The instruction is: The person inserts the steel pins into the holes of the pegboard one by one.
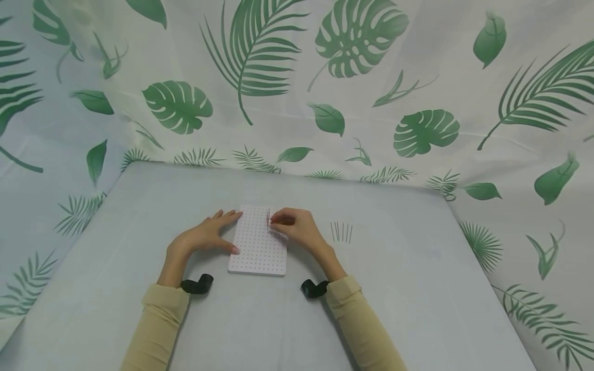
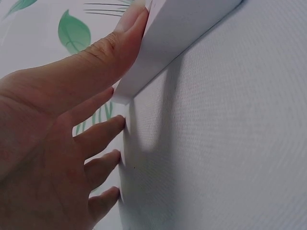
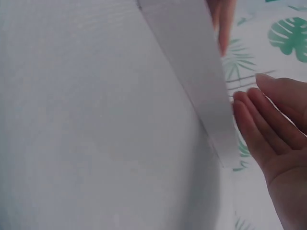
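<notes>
Leaf-printed cloth (image 1: 297, 103) backs the pale worktop (image 1: 250, 324); I see the left hand (image 1: 203, 234) spread, touching the dotted board (image 1: 257, 252), while the right hand (image 1: 298, 228) pinches a thin rod (image 1: 267, 218).

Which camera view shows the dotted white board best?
The head view: it looks down on the white board, showing nearly all of its dotted top. The left wrist and right wrist views each show mainly a plain side of it.

The left hand (image 1: 204, 234) spreads its fingers (image 1: 229, 217) toward two o'clock, thumb (image 1: 229, 248) toward four; the right hand (image 1: 299, 226) pinches, pointing toward ten, its arm (image 1: 364, 319) slanting from five.
</notes>
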Action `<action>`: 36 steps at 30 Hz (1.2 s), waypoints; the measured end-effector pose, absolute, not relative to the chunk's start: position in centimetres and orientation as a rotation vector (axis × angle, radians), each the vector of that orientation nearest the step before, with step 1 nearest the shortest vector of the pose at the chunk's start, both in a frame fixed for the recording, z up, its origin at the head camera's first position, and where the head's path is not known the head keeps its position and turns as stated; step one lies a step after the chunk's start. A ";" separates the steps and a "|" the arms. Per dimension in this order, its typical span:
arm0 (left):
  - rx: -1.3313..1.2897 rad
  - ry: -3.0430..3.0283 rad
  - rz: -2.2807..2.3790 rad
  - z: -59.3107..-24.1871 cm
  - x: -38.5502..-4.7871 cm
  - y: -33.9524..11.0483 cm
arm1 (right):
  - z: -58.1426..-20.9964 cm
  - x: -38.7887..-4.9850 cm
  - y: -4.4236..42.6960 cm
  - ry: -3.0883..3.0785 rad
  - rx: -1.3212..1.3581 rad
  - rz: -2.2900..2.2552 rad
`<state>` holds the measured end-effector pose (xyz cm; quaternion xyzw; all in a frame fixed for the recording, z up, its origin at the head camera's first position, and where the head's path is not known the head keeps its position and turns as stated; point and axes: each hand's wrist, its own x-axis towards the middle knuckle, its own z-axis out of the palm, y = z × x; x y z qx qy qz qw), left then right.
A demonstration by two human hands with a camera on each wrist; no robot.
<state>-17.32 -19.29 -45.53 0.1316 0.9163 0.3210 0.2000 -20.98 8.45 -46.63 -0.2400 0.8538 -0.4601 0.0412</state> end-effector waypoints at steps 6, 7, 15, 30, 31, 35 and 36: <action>0.375 2.558 0.907 -45.5 -17.3 -19.2 | -45.8 -20.6 10.2 2.596 -0.715 -1.440; 0.373 2.558 0.911 -45.4 -17.2 -19.2 | -45.5 -20.6 10.5 2.595 -0.718 -1.441; 0.399 2.562 0.931 -45.3 -17.1 -19.2 | -44.1 -20.7 12.7 2.625 -0.724 -1.415; 0.392 2.535 0.933 -44.8 -17.0 -19.5 | -42.8 -21.6 17.1 2.676 -0.553 -1.350; 0.388 2.537 0.931 -44.9 -17.0 -19.4 | -42.7 -21.7 17.5 2.681 -0.548 -1.346; 0.376 2.546 0.924 -45.1 -17.0 -19.1 | -42.7 -21.9 19.0 2.701 -0.512 -1.309; 0.374 2.547 0.923 -45.0 -17.0 -19.0 | -42.7 -21.9 19.3 2.703 -0.501 -1.299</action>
